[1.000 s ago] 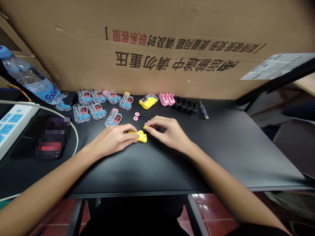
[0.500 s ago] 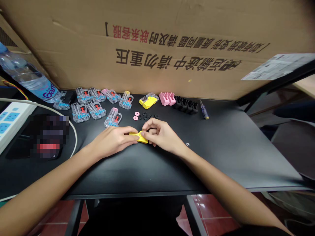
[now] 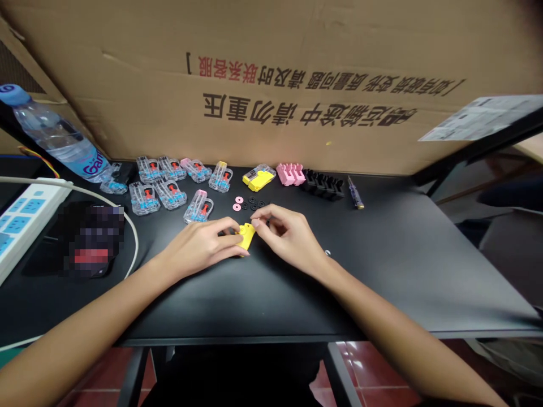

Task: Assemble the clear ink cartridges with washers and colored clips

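A yellow plastic part stands tilted between the fingers and thumb of my left hand, just above the black table. Close beside its right edge is my right hand, thumb and index finger pinched on something tiny and pale that I cannot make out. Behind my hands lie pink washers and several black washers. A small white clip rests right of my right wrist.
Several clear plastic assemblies lie back left. Further right are a clear-and-yellow assembly, pink parts, black parts and a screwdriver. A bottle, power strip and cable stand left; a cardboard box walls the back.
The yellow part has turned more upright in my left hand. My right hand has let go of it and moved slightly right, its fingertips now pinched together. The view has shifted a little.
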{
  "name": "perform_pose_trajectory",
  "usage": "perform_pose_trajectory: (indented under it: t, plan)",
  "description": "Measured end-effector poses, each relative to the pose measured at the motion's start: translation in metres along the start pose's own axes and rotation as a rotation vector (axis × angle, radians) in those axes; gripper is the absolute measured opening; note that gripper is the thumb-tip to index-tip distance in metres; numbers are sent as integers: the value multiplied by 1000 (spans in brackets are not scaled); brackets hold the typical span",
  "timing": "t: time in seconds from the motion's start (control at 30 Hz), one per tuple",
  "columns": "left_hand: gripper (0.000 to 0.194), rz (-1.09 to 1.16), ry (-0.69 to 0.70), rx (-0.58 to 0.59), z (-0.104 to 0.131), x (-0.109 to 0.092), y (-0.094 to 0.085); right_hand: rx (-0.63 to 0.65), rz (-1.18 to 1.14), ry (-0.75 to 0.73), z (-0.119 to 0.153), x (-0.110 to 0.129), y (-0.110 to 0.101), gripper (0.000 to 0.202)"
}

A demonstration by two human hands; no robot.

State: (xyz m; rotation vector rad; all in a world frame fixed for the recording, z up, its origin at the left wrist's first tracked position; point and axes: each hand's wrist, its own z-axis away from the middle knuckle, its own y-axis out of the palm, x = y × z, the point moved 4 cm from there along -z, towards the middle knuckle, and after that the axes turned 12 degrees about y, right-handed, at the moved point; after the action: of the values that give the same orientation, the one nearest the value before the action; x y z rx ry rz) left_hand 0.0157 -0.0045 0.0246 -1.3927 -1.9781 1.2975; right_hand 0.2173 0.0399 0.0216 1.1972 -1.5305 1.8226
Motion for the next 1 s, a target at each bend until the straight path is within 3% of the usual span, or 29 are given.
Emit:
perform_pose_trajectory:
  t: [0.13, 0.27, 0.4, 0.5, 0.63, 0.7, 0.9, 1.0]
  plan:
    - [29, -34, 4, -39, -1, 2, -7, 68, 176, -143, 5, 2, 4, 23]
    - [28, -342, -108, -80, 2, 18, -32, 19, 348, -160, 6, 0, 9, 27]
    - [33, -509, -311, 45, 13, 41, -45, -1, 429, -118, 6, -1, 10, 33]
    - [36, -423, -381, 95, 18, 50, -41, 1, 434, -121, 5, -1, 8, 30]
    - [31, -142, -335, 18, 14, 44, -35, 26, 443, -123, 3, -1, 5, 24]
    - [30, -118, -310, -8, 10, 39, -36, 48, 439, -123, 1, -1, 3, 23]
    - [42, -195, -162, 207, 11, 39, -30, 131, 371, -131, 0, -1, -2, 18]
    - [36, -193, -140, 252, 14, 43, -26, 168, 342, -141, 1, -1, -4, 17]
